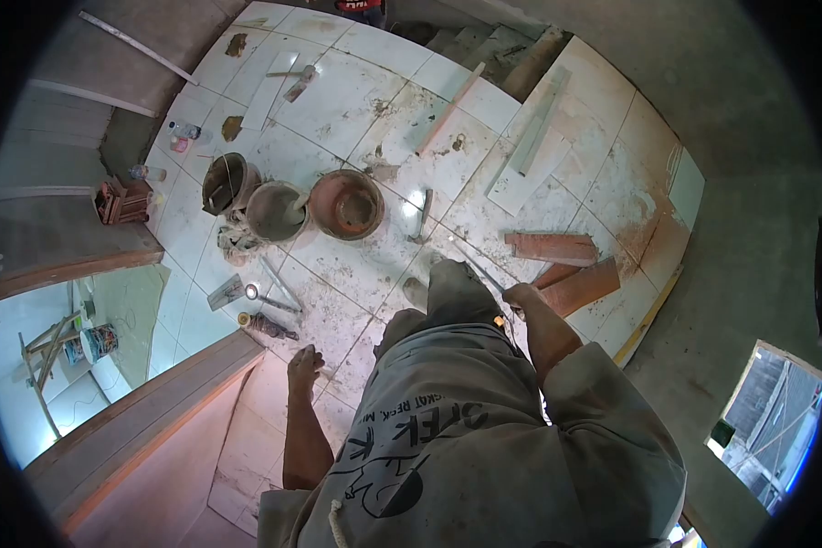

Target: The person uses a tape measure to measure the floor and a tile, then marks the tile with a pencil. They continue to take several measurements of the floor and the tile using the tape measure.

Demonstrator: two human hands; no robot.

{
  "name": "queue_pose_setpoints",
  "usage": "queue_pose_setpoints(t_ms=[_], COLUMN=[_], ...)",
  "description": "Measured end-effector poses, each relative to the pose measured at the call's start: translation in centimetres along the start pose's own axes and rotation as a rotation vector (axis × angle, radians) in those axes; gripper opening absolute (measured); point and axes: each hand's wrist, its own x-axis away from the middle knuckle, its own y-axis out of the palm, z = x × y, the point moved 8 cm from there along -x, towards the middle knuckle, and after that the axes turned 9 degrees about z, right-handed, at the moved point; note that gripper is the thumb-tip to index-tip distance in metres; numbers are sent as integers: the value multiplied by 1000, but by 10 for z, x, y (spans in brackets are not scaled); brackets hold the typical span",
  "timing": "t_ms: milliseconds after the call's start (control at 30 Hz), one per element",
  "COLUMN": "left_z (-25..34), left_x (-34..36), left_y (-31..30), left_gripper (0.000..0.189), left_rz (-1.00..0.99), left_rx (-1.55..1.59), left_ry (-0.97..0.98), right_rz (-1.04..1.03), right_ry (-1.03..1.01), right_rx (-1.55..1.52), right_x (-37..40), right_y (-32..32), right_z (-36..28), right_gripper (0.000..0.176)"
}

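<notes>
My right hand (pixel 525 299) is closed around one end of a thin rod (pixel 479 262), whose pale tip points forward over the tiles. My left hand (pixel 303 369) hangs low at my left side with its fingers curled; whether anything is inside them is hidden. Ahead of me a hammer (pixel 425 216) lies on the white tiled floor (pixel 315 260). Reddish-brown boards (pixel 580 285) lie just beyond my right hand. Forward of my left hand are a dark, bottle-shaped object (pixel 272 326), a flat-bladed trowel (pixel 226 292) and a pale strip (pixel 280 283).
Three buckets stand close together: a dark one (pixel 226 183), a grey one (pixel 274 212) and a reddish one (pixel 347 205). Long bars (pixel 452 108) and a loose tile (pixel 521 178) lie farther off. Steps (pixel 484 50) drop away at the back. Plastic bottles (pixel 148 173) stand left.
</notes>
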Motion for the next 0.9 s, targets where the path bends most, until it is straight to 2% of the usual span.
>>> queue_pose_setpoints(t_ms=[100,167,267,367,433,467,500,533,633,767,900], left_z=[-46,-62,-83,-81,-73,-67,-64,-60,-45,-60,-109], left_x=[3,16,22,20,17,15,13,11,17,17,11], left_y=[-1,-6,-14,-22,-24,-23,-23,-20,-14,-21,-41], left_gripper=[41,32,31,31,31,31,31,31,31,33,36], left_rz=[-47,32,41,70,83,81,83,66,64,66,102], left_rx=[-43,-103,-52,6,57,88,104,140,181,201,168], left_ry=[-126,-176,-240,-200,-176,-151,-151,-124,-86,-79,-176], right_rz=[22,32,31,9,-46,-92,-137,-37,63,-2,-28], right_ry=[22,-1,-19,10,-53,13,85,11,-41,-88,-5], right_rx=[-38,-30,-42,-57,-77,-82,-86,-88,-132,-213,-302], right_x=[10,19,-1,-6,12,24,33,32,30,38,26], right_y=[-6,-13,8,12,-2,-11,-14,-22,-37,-50,-42], right_z=[-3,-7,-1,5,-6,-4,-1,-5,-13,-32,-36], right_gripper=[23,24,25,27,26,23,30,30,29,28,30])
